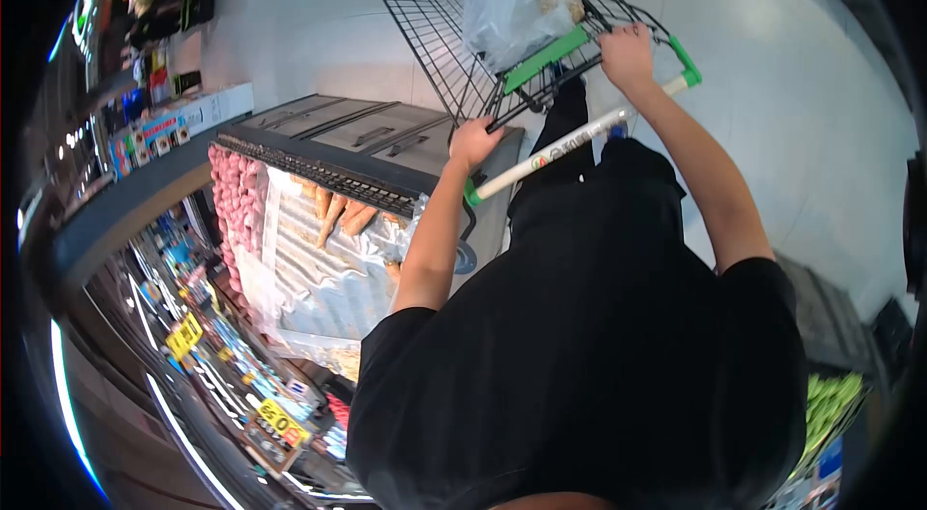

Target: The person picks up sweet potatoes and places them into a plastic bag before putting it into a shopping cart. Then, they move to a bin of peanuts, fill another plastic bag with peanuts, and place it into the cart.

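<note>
A black wire shopping cart (417,25) with green corner pieces stands in front of me, tilted across the view. My left hand (473,141) is closed around the dark rear rim of its basket. Farther right, my right hand (628,54) grips the same rim, its fingers curled over. The white push handle (560,149) with green ends runs between my hands and my body, untouched by either hand. Inside the basket lies a translucent plastic bag (504,8), with something light brown beside or within it that I cannot make out. A green flap (547,60) sits at the basket's rear.
Close on the left stands a produce display (333,264) with long orange-brown roots, probably carrots, and pink-red produce (237,211). Boxes (179,128) line a shelf beyond it. Yellow price signs (283,421) show at lower left. Green produce (828,409) is at lower right. Pale floor (763,75) extends rightward.
</note>
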The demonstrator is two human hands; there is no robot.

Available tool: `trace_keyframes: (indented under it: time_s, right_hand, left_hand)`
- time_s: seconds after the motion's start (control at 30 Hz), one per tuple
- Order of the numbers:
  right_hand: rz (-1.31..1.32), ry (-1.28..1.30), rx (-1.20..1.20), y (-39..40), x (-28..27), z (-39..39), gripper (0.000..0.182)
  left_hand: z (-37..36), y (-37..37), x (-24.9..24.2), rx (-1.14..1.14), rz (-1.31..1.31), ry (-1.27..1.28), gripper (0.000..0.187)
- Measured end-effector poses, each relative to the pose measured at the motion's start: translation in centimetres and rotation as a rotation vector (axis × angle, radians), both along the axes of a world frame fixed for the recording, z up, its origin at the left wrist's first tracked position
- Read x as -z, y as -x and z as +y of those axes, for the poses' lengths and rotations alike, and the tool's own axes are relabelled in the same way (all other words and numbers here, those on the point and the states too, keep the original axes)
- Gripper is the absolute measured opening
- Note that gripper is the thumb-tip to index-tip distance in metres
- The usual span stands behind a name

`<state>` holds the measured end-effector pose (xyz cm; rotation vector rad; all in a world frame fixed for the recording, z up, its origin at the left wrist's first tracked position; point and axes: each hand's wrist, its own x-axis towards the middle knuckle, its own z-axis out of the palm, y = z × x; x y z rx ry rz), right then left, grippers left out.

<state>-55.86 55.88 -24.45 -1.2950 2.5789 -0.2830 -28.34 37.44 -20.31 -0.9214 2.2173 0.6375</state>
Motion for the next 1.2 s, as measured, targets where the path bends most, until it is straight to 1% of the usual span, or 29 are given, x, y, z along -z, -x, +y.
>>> trace_keyframes:
  time_s: [0.03,0.07,0.17,0.2,0.23,0.3,0.33,0.4,0.47,0.5,0.53,0.57,0.6,0.63,0.7,0.77,0.8,0.83,0.9,0.93,1.03,1.07,1.13,1.2]
  right_hand:
    - [-0.004,-0.014,-0.024,0.2,0.1,-0.9,0.013]
    - [-0.001,-0.024,-0.052,0.3,0.5,-1.9,0.013]
    - [-0.031,-0.041,-0.082,0.9,0.7,-5.0,0.018]
    - [-0.037,0.036,-0.084,0.9,0.5,-5.7,0.018]
    - [-0.046,0.013,-0.111,1.1,-0.2,-6.6,0.017]
    - [-0.049,0.023,-0.139,1.4,1.1,-8.6,0.015]
    - [-0.058,-0.018,-0.166,1.7,1.3,-9.8,0.016]
    - [-0.051,-0.035,-0.197,2.4,1.8,-12.0,0.023]
    - [-0.084,-0.022,-0.255,3.1,2.0,-14.3,0.025]
    - [-0.1,-0.037,-0.268,3.5,2.5,-15.8,0.026]
    - [-0.032,0.031,-0.29,3.6,2.9,-17.2,0.032]
    - [-0.073,0.009,-0.295,3.8,2.3,-18.9,0.034]
    - [-0.036,0.068,-0.316,3.9,3.1,-20.3,0.037]
    - [-0.064,0.115,-0.319,4.2,4.0,-21.9,0.038]
    - [-0.103,0.054,-0.339,4.4,3.6,-24.8,0.043]
    - [-0.084,0.054,-0.378,4.8,3.6,-27.7,0.044]
    - [-0.084,0.04,-0.387,4.8,3.7,-29.2,0.046]
    - [-0.08,0.058,-0.401,4.8,3.5,-30.6,0.046]
    - [-0.11,0.02,-0.437,4.9,2.8,-33.2,0.047]
    - [-0.107,-0.003,-0.447,5.0,2.4,-34.5,0.046]
    - [-0.085,0.0,-0.495,5.1,1.7,-37.8,0.047]
    - [-0.088,0.003,-0.509,5.3,2.1,-39.0,0.048]
    - [-0.097,0.009,-0.52,5.2,2.3,-41.1,0.048]
    - [-0.118,-0.034,-0.553,5.0,1.3,-43.2,0.047]
  left_hand:
    - [-0.5,-0.4,0.2,0.008,0.028,0.035,0.041]
    - [-1.0,-1.6,1.1,0.017,0.139,0.076,0.043]
    - [-2.2,-1.1,0.8,-0.021,0.055,0.072,0.043]
    - [-2.6,-1.1,0.6,-0.045,0.061,0.066,0.042]
    - [-2.9,-1.3,0.7,-0.076,0.1,0.081,0.041]
    - [-3.9,-1.8,1.5,-0.099,0.113,0.069,0.039]
    - [-4.5,-2.1,2.0,-0.106,0.129,0.066,0.039]
    - [-5.8,-1.4,1.1,-0.169,0.086,0.012,0.04]
    - [-7.1,-1.9,2.5,-0.194,0.062,-0.004,0.04]
    - [-8.0,-1.4,1.7,-0.232,0.058,-0.015,0.04]
    - [-8.8,-1.6,2.5,-0.261,0.075,0.004,0.04]
    - [-9.9,-1.8,3.3,-0.282,0.088,0.023,0.04]
    - [-11.2,-1.8,3.2,-0.324,0.118,0.051,0.04]
    - [-12.2,-1.9,3.1,-0.363,0.125,0.074,0.043]
    - [-13.2,-1.6,2.3,-0.421,0.151,0.107,0.046]
    - [-13.9,-1.4,0.7,-0.54,0.284,0.298,0.057]
    - [-14.3,-1.6,1.8,-0.582,0.296,0.368,0.063]
    - [-14.8,-1.6,1.9,-0.593,0.3,0.388,0.063]
    - [-16.0,-1.5,2.1,-0.682,0.398,0.475,0.064]
    - [-16.8,-1.5,2.6,-0.705,0.411,0.47,0.063]
    - [-18.6,-0.9,2.2,-0.753,0.375,0.494,0.058]
    - [-19.2,-0.7,1.9,-0.736,0.376,0.509,0.058]
    - [-20.3,-0.5,1.7,-0.832,0.338,0.469,0.061]
    - [-21.9,-0.5,1.8,-0.847,0.321,0.459,0.061]
